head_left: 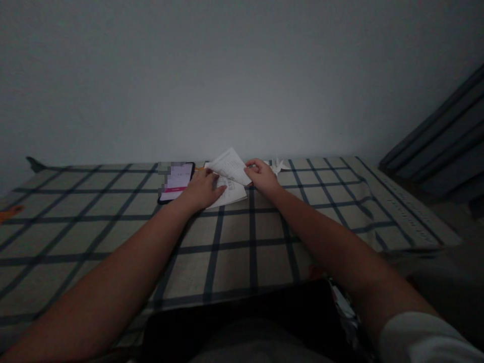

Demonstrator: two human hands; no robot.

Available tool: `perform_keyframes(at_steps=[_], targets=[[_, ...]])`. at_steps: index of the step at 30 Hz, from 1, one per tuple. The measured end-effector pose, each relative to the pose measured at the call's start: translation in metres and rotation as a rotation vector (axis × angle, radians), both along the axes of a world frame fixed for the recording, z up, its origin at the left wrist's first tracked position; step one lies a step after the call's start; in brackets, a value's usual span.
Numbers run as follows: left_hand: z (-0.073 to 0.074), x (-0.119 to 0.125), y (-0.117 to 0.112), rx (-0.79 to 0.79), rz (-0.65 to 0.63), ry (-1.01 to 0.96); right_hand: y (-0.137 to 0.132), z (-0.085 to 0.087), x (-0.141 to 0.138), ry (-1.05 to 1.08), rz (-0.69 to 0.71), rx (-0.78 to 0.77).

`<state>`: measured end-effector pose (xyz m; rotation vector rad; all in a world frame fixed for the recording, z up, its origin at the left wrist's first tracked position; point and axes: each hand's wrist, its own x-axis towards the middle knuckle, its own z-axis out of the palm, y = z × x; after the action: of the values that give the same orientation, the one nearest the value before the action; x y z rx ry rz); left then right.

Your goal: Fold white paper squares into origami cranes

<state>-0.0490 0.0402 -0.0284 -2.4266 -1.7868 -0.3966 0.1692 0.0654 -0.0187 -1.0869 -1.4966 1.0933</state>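
Observation:
A white printed sheet of paper (229,171) lies on the checked cloth (113,222) near the wall, its upper part folded up and over. My left hand (202,190) rests flat on the sheet's left part, fingers stretched out and pressing it down. My right hand (260,177) pinches the folded flap at its right edge. A phone (176,180) with a lit screen lies just left of my left hand.
A small white folded paper shape (279,165) sits right of my right hand by the wall. An orange object (9,213) lies at the far left edge. Dark striped fabric (446,146) rises at the right. Something dark (242,322) lies in my lap.

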Motion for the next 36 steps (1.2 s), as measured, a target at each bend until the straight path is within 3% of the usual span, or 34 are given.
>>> perform_keyframes(at_steps=[4,10,13,17,20,24,29,36], targets=[[0.001,0.0,-0.003,-0.027,-0.053,-0.013,-0.006,-0.002,-0.002,-0.085,0.023,0.054],[0.008,-0.001,-0.005,-0.064,-0.086,-0.018,-0.016,0.002,0.005,-0.374,0.195,0.283],[0.006,-0.002,-0.004,-0.052,-0.088,-0.04,-0.021,0.005,0.004,-0.517,0.212,0.424],[0.006,-0.002,-0.004,-0.051,-0.104,-0.038,-0.022,0.006,-0.001,-0.586,0.134,0.485],[0.007,0.0,-0.006,-0.066,-0.047,-0.009,-0.014,0.003,-0.002,-0.456,0.011,0.443],[0.012,0.003,-0.008,-0.12,-0.012,0.058,0.004,-0.005,0.004,-0.278,-0.157,0.268],[0.016,0.005,-0.01,-0.16,-0.039,0.089,0.022,-0.018,0.009,-0.121,-0.154,0.066],[0.019,0.006,-0.016,-0.158,0.033,0.11,0.025,-0.023,0.011,-0.07,-0.17,0.014]])
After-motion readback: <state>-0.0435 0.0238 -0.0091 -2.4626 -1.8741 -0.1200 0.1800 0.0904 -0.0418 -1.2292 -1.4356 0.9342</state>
